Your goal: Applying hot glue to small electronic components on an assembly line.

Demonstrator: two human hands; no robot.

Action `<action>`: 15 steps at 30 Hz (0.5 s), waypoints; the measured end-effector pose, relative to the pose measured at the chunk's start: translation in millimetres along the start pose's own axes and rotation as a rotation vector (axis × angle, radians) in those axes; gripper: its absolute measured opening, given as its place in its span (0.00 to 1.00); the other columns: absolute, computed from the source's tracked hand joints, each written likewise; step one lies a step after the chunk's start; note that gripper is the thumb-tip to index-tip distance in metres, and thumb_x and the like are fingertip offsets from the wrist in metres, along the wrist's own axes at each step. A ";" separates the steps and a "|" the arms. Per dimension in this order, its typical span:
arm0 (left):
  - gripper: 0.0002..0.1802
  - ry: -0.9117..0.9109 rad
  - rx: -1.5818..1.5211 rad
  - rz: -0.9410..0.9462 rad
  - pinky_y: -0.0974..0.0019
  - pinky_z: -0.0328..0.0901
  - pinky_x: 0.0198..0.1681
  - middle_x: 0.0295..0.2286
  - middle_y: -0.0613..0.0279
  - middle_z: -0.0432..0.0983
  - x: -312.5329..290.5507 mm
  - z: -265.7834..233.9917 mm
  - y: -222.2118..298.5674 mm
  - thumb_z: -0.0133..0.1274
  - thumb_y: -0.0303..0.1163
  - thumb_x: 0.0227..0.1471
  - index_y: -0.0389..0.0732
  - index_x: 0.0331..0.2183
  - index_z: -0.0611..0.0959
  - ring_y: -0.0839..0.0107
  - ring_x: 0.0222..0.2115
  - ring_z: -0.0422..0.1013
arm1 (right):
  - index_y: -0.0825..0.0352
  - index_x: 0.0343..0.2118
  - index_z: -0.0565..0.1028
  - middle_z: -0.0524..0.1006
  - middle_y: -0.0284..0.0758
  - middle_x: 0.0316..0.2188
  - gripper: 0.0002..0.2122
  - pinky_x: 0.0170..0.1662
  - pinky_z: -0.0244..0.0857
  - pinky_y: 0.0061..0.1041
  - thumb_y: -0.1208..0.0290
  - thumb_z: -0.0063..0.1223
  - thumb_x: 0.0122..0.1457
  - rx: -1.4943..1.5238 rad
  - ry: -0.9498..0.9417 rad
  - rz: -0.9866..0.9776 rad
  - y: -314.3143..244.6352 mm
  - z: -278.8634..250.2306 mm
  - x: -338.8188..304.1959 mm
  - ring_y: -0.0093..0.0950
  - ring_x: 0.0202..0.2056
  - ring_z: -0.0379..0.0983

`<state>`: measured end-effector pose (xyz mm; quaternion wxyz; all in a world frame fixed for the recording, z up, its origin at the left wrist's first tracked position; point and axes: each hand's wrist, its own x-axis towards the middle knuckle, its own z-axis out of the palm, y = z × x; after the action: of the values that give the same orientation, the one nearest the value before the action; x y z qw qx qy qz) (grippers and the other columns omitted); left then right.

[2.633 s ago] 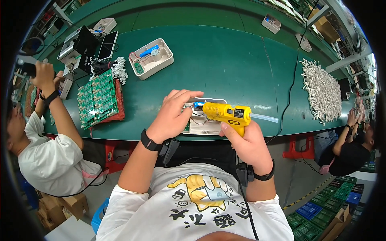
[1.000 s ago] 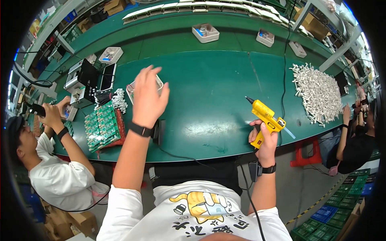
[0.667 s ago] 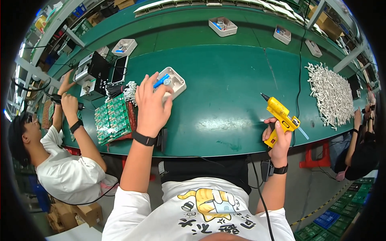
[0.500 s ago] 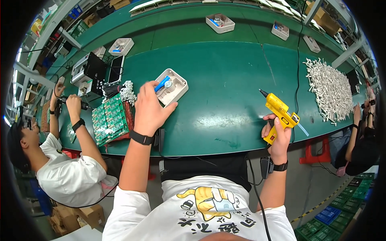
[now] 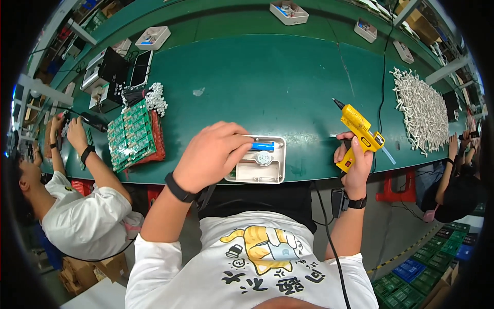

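Note:
An open white plastic housing [image 5: 278, 172] lies on the green worktable near its front edge. Inside it are a blue cylindrical battery [image 5: 263, 146] and a pale round disc-shaped part [image 5: 264, 158]. My left hand [image 5: 210, 153] is closed over the housing's left end, and the hand's back hides that part of the tray. To the right, my right hand [image 5: 355, 167] grips a yellow glue gun [image 5: 356, 119] by its handle. Its dark nozzle points up and to the left, apart from the housing. A translucent glue stick [image 5: 388, 155] pokes out of its rear.
Stacked green circuit boards [image 5: 131, 136] lie left, beside small white-tipped parts [image 5: 156, 100]. A heap of small white pieces [image 5: 422, 113] covers the right side. More housings [image 5: 289, 12] stand along the back. A black cable [image 5: 382, 87] crosses the table. People work on both sides.
My left hand has brought the housing down and to the right, close to the table's front edge, and it now sits straight instead of tilted. The glue gun has barely moved.

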<state>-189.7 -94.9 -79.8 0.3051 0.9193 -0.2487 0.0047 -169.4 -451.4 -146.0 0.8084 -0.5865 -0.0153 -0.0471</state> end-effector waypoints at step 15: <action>0.12 0.180 -0.042 0.001 0.57 0.74 0.42 0.38 0.52 0.83 -4.2 7.7 6.6 0.65 0.31 0.57 0.35 0.40 0.85 0.55 0.39 0.80 | 0.72 0.49 0.76 0.81 0.41 0.40 0.13 0.32 0.69 0.27 0.67 0.54 0.71 -0.162 -0.192 0.213 -38.2 42.1 -50.8 0.23 0.26 0.73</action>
<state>-197.5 -101.9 -83.0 0.3452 0.9085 -0.2206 0.0823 -222.3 -420.2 -100.7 0.7539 -0.6498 -0.0264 0.0939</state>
